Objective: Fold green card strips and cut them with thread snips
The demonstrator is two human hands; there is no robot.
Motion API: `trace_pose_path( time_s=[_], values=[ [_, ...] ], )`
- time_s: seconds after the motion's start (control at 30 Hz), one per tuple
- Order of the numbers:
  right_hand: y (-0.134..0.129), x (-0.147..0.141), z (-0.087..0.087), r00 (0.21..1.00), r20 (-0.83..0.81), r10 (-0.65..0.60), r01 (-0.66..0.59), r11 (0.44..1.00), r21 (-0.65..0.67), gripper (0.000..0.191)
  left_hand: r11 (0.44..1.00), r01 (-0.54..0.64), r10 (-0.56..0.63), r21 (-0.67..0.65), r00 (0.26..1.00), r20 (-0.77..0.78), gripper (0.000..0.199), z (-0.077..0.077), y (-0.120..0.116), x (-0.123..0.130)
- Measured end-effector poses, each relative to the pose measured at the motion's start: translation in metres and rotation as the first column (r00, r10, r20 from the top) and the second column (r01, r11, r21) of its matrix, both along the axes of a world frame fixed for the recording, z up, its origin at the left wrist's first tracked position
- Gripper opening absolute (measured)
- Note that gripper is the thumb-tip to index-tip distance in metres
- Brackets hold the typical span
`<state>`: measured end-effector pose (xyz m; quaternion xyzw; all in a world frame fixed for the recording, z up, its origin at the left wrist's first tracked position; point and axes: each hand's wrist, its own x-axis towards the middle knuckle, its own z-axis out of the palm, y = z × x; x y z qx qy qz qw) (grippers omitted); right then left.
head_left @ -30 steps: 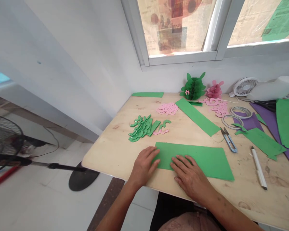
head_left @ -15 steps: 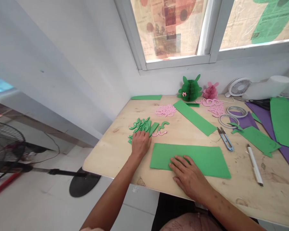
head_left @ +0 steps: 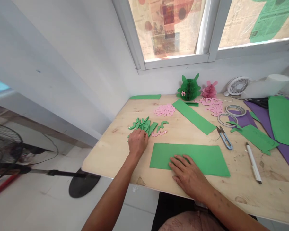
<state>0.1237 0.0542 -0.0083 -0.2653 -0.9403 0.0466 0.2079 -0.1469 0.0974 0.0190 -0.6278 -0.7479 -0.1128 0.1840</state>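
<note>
My left hand [head_left: 137, 141] is at the near edge of a pile of green paper cutouts [head_left: 139, 123], its fingers curled and pointing down. What lies under or between those fingertips is hidden. Flat on a wide green paper strip [head_left: 204, 158] near the table's front edge rests my right hand [head_left: 186, 173], fingers stretched out and slightly apart. Just right of the pile lie a loose curved green cutout [head_left: 162, 125] and a curved pink cutout [head_left: 161, 132].
Right of the wide strip lie blue thread snips [head_left: 225, 138] and a white pen [head_left: 253, 163]. Behind are a long green strip [head_left: 195, 117], tape rolls [head_left: 227, 119], pink cutouts [head_left: 165, 110], a green paper figure [head_left: 189, 88] and a small white fan [head_left: 238, 86].
My left hand has drawn back slightly toward me and its fingers look more curled. My right hand stays in place on the green strip.
</note>
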Motion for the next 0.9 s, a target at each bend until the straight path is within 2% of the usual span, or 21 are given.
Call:
trace_pose_path(
  time_s=[0.2,0.4,0.67,0.9],
  values=[
    [0.000,-0.001,0.000,1.000,0.000,0.003,-0.003,1.000,-0.018,0.034,0.998,0.038,-0.037,-0.050,0.999,0.024,0.018,0.010,0.004,0.000],
    [0.001,-0.001,0.002,1.000,0.008,0.007,-0.007,1.000,-0.012,0.035,0.984,0.086,-0.089,-0.158,0.996,-0.011,0.014,0.010,0.019,0.007],
    [0.001,-0.001,0.002,1.000,0.009,0.002,-0.002,1.000,-0.006,0.036,0.975,0.038,-0.042,-0.221,0.999,-0.015,0.015,0.007,0.022,0.006],
    [0.001,-0.001,0.002,1.000,0.012,0.001,-0.001,1.000,-0.016,0.037,0.982,-0.013,0.037,-0.191,0.992,0.121,0.016,0.017,0.017,0.004]
  ],
)
